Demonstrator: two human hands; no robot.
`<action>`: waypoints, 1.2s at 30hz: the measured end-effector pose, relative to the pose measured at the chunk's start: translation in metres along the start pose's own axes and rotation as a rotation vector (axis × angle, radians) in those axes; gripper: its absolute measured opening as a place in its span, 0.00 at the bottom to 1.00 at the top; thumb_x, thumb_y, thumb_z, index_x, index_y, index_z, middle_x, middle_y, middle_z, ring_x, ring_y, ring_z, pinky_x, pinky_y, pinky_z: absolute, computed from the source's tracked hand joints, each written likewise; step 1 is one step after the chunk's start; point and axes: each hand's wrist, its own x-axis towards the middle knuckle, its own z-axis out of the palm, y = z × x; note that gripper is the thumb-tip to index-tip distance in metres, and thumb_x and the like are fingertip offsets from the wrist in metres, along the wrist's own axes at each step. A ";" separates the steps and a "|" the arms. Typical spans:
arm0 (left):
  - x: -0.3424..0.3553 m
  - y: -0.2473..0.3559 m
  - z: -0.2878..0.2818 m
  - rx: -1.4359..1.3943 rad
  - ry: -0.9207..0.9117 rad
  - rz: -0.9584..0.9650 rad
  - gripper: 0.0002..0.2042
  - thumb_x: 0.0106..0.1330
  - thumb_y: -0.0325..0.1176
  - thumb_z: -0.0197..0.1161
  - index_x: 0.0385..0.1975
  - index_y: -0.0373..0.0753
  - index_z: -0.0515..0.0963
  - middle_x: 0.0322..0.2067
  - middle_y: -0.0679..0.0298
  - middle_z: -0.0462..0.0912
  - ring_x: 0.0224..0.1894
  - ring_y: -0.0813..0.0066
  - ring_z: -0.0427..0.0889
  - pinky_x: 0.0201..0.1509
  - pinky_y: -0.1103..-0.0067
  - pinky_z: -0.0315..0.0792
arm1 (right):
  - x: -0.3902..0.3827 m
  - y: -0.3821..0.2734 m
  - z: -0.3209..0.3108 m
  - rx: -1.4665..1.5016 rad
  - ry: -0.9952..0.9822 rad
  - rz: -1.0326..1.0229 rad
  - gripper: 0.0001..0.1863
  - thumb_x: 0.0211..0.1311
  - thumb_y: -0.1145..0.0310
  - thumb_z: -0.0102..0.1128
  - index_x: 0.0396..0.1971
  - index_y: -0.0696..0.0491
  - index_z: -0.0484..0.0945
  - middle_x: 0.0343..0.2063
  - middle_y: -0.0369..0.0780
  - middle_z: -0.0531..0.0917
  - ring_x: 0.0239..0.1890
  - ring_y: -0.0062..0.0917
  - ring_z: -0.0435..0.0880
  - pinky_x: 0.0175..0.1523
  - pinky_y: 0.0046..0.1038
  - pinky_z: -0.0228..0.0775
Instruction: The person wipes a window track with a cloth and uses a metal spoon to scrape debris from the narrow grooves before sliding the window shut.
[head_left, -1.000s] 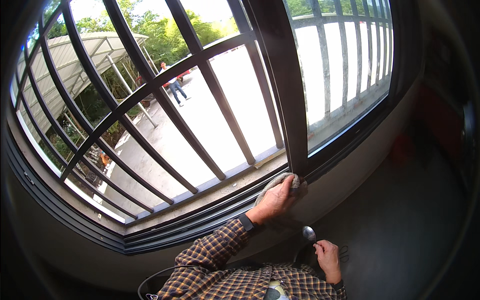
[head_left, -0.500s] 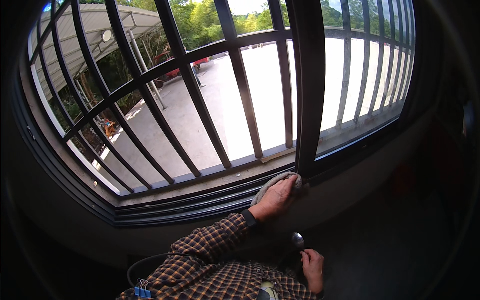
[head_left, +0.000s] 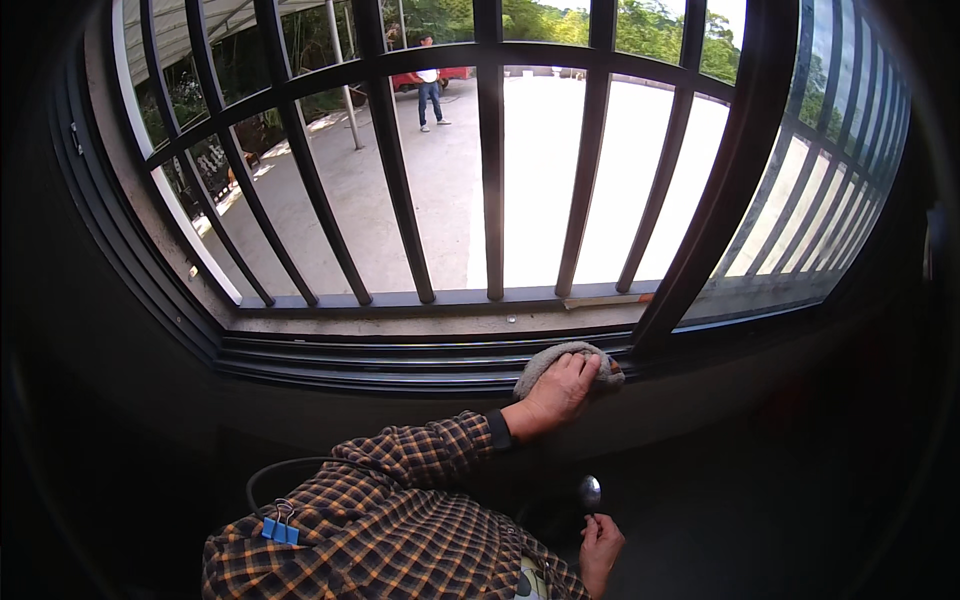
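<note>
My left hand presses a folded grey cloth onto the dark window track, close to the foot of the upright sash frame. Its fingers are bent over the cloth, hiding part of it. Lower down, near my body, a metal spoon points upward with its rounded bowl on top. My right hand is closed around the spoon's handle, well below the track and touching nothing else.
Dark bars stand behind the track, above a dusty ledge. A glass pane fills the right side. Outside, a person stands on a concrete yard. A blue binder clip holds a cable to my clothing.
The view has turned, bringing the person outside into sight. My left hand and the cloth have slid slightly left along the track, away from the sash frame. The right hand still grips the spoon.
</note>
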 end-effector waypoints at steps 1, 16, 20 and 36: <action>-0.003 -0.002 -0.004 0.010 -0.013 -0.009 0.26 0.57 0.28 0.60 0.57 0.33 0.62 0.45 0.47 0.72 0.47 0.49 0.73 0.53 0.63 0.70 | 0.004 0.006 0.005 0.036 -0.001 -0.006 0.06 0.61 0.75 0.57 0.30 0.62 0.79 0.21 0.42 0.82 0.20 0.22 0.79 0.26 0.24 0.69; -0.004 0.027 0.000 -0.050 0.167 0.098 0.24 0.54 0.24 0.59 0.53 0.34 0.67 0.36 0.56 0.75 0.40 0.57 0.78 0.44 0.68 0.75 | 0.064 -0.023 -0.037 -0.006 -0.054 -0.120 0.07 0.67 0.74 0.54 0.34 0.61 0.80 0.19 0.34 0.76 0.21 0.15 0.72 0.27 0.18 0.63; -0.025 0.011 -0.035 -0.015 0.154 0.097 0.26 0.51 0.24 0.62 0.53 0.34 0.67 0.37 0.56 0.75 0.40 0.57 0.78 0.45 0.69 0.75 | 0.067 -0.035 -0.023 0.057 -0.013 -0.156 0.07 0.68 0.73 0.55 0.35 0.60 0.80 0.22 0.34 0.77 0.22 0.14 0.72 0.27 0.17 0.62; -0.115 -0.056 -0.172 0.337 0.336 -0.236 0.26 0.47 0.31 0.68 0.49 0.35 0.72 0.35 0.54 0.79 0.39 0.56 0.80 0.45 0.67 0.75 | 0.159 -0.037 -0.035 -0.096 0.211 -0.475 0.07 0.65 0.70 0.59 0.29 0.57 0.76 0.21 0.40 0.74 0.22 0.27 0.73 0.29 0.29 0.65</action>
